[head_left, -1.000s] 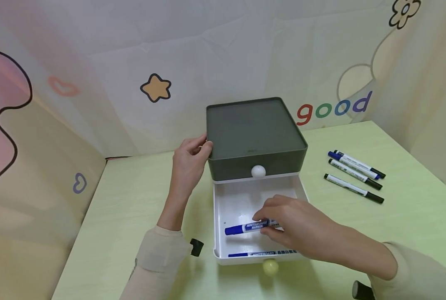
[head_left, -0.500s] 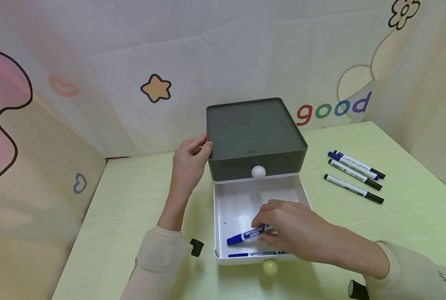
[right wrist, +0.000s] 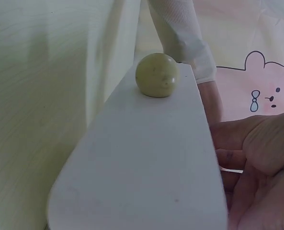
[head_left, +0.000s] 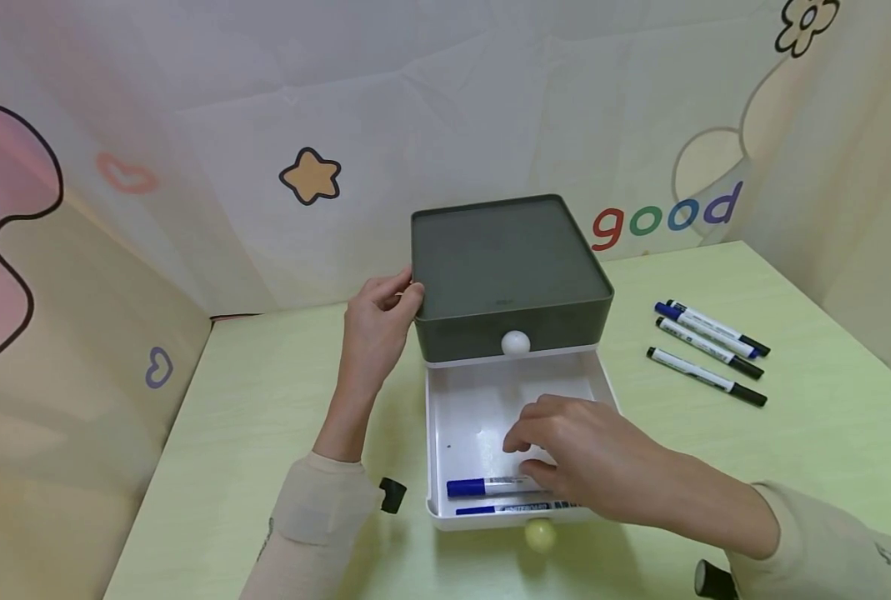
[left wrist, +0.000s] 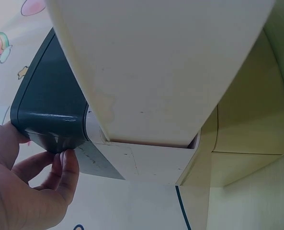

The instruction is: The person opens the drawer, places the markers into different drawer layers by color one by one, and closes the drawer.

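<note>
A small desktop drawer box has a dark grey-green upper unit (head_left: 508, 258). Its lower white drawer (head_left: 475, 392) is pulled out, showing a yellow-green round knob (right wrist: 157, 75). My left hand (head_left: 376, 333) grips the upper unit at its left side; in the left wrist view the bent fingers (left wrist: 69, 167) press against its dark wall. Over the drawer's right half hovers my right hand (head_left: 580, 450), fingers loosely bent with a gap to the thumb and nothing between them. Below it lies a blue whiteboard marker (head_left: 466, 487), its right end hidden; another blue marker (head_left: 477, 511) lies along the drawer's front wall.
On the pale green table (head_left: 280, 400), right of the drawer box, lie several markers: a lone black-capped marker (head_left: 703, 377) and a close group with a blue-capped marker (head_left: 703, 328). A white round knob (head_left: 516, 342) sits on the upper unit's front. A printed curtain (head_left: 475, 108) stands behind.
The right hand has lowered the blue whiteboard marker toward the drawer's front and let go of it; it now lies flat beside the other one. The left hand has stayed put.
</note>
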`<state>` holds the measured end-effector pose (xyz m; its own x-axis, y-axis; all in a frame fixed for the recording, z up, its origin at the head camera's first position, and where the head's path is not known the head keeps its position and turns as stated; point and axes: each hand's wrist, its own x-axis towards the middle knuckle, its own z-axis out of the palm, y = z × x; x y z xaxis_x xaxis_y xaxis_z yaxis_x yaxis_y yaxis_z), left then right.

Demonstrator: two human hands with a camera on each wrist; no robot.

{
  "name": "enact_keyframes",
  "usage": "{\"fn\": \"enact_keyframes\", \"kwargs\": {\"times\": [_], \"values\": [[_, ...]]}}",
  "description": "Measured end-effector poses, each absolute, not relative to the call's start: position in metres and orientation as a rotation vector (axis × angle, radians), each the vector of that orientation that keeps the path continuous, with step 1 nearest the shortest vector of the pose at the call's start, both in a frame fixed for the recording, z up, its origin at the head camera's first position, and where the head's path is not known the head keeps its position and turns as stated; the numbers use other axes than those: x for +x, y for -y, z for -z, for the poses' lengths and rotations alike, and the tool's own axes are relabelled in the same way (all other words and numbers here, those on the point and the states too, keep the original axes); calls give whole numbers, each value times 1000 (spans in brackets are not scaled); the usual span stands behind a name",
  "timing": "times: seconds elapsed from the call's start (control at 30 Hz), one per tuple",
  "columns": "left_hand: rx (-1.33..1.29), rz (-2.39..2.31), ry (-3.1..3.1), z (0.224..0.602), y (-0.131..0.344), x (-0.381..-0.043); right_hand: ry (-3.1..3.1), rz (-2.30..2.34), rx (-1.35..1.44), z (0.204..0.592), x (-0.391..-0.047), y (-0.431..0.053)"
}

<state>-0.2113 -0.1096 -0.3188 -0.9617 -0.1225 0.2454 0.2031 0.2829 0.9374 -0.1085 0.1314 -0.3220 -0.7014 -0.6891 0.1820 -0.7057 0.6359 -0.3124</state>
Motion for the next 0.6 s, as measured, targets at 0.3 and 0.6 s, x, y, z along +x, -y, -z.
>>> {"fn": "enact_keyframes", "kwargs": {"times": [0.3,0.6], "values": [[-86,1735,2275,319,109,-211,2875,-575,1104,319,-107,-137],[-84,1727,2285,319,109,-211,2797,-648,1019,316,-106,-151]]}}
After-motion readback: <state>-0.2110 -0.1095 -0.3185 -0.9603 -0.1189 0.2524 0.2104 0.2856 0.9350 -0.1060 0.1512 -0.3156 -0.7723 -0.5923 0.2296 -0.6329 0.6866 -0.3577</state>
